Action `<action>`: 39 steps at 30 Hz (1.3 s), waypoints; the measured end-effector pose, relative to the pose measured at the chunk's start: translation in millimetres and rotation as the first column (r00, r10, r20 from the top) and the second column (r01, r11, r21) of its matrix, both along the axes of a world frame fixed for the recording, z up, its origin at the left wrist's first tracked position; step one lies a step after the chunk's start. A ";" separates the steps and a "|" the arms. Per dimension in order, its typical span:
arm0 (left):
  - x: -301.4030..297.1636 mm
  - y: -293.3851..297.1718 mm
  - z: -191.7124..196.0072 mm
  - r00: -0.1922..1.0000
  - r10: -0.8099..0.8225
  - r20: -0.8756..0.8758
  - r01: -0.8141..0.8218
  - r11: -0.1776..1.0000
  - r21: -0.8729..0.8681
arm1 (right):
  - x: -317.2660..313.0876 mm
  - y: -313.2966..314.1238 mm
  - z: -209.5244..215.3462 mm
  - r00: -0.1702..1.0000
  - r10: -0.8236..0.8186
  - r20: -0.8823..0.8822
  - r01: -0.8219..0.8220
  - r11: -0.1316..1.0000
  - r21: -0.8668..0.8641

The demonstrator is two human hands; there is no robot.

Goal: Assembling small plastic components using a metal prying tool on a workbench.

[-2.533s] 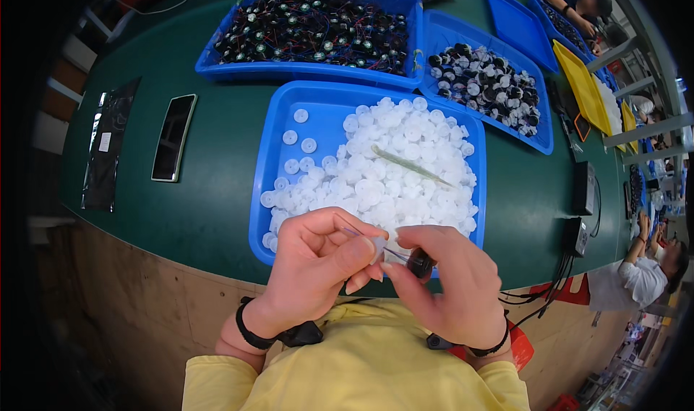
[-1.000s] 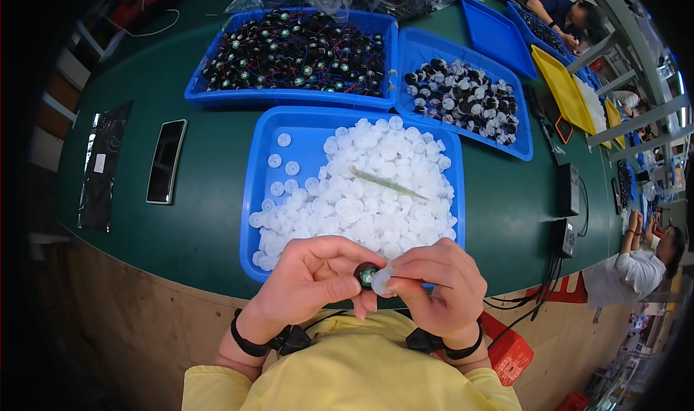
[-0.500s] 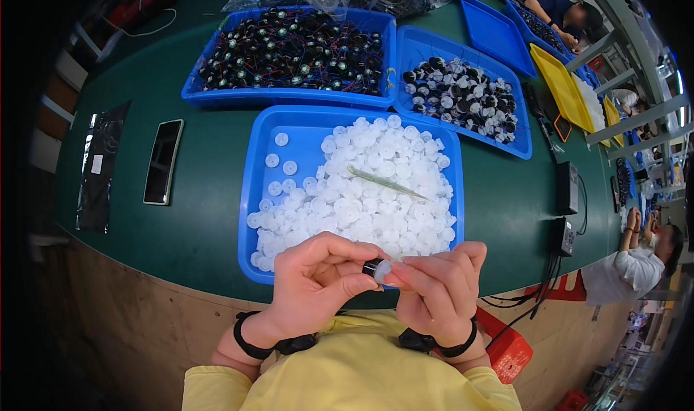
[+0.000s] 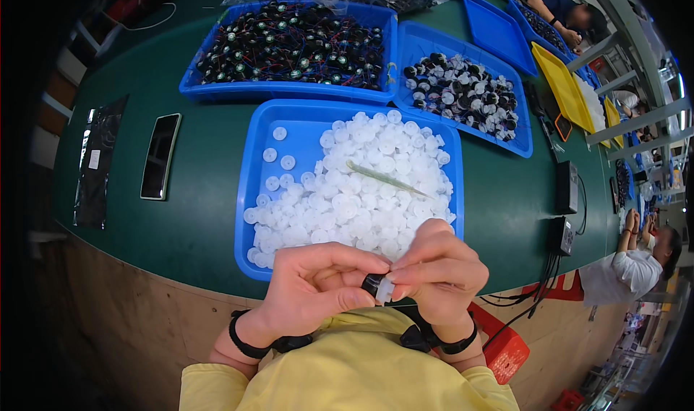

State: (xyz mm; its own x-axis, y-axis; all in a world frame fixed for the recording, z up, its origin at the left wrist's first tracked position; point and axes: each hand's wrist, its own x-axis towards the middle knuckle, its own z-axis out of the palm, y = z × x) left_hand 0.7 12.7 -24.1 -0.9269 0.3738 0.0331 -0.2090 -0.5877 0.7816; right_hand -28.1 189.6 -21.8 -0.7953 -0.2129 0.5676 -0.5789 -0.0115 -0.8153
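Between my hands, over the near edge of the table, is a small black cylindrical part (image 4: 372, 284) with a white plastic cap (image 4: 385, 290) at its right end. My left hand (image 4: 314, 284) is closed round the black part, thumb below and forefinger above. The fingers of my right hand (image 4: 441, 274) pinch the white cap. Just beyond my hands lies a blue tray (image 4: 246, 172) heaped with loose white plastic caps (image 4: 361, 201). A thin pale green strip (image 4: 387, 180) rests on the heap.
Behind stand a blue bin (image 4: 289, 91) of black wired parts and a blue tray (image 4: 470, 39) of black parts with white caps. To the left lie a phone (image 4: 160, 156) and a black plastic bag (image 4: 99, 165). Two black boxes (image 4: 567, 188) with cables are at right. Other people sit farther right.
My right hand has shifted slightly, its fingers now folded over the white cap. The black part and cap have come a little lower and show more plainly.
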 end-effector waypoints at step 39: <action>-6.4 -0.1 22.5 1.000 0.005 0.020 -0.004 0.999 -0.041 | -1.9 -5.5 8.7 0.921 0.322 0.218 -0.299 0.945 -0.134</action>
State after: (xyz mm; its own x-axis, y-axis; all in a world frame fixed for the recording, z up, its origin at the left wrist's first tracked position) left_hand -5.6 12.6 -1.6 -0.9288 0.3706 -0.0004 -0.2224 -0.5566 0.8005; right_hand -30.0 184.1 -13.1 -0.8106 -0.4240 0.4039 -0.3266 -0.2452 -0.9128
